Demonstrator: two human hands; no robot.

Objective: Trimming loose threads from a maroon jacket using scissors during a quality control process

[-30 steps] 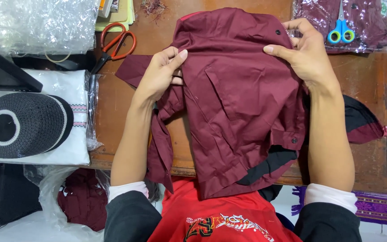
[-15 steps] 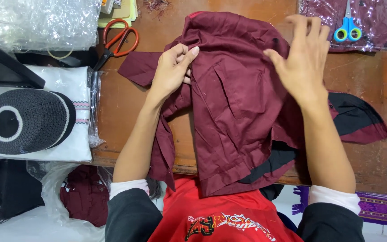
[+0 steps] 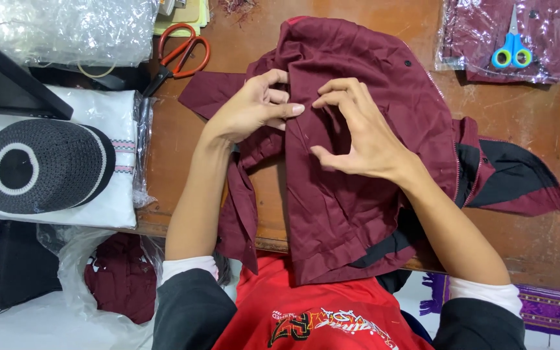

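2 scissors (image 3: 179,52) (image 3: 512,53), 1 cap (image 3: 40,165), 2 hands (image 3: 254,107) (image 3: 364,133).

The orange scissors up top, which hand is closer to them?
Left. The left hand rests on the maroon shirt just right of the orange scissors; the right hand lies farther right, past it.

Person seen from above wearing a red top (image 3: 306,311) with a printed chest design, dark sleeves (image 3: 189,311) and white cuffs (image 3: 186,267).

Matt maroon cloth shirt (image 3: 358,194) — worn wood table (image 3: 520,129)
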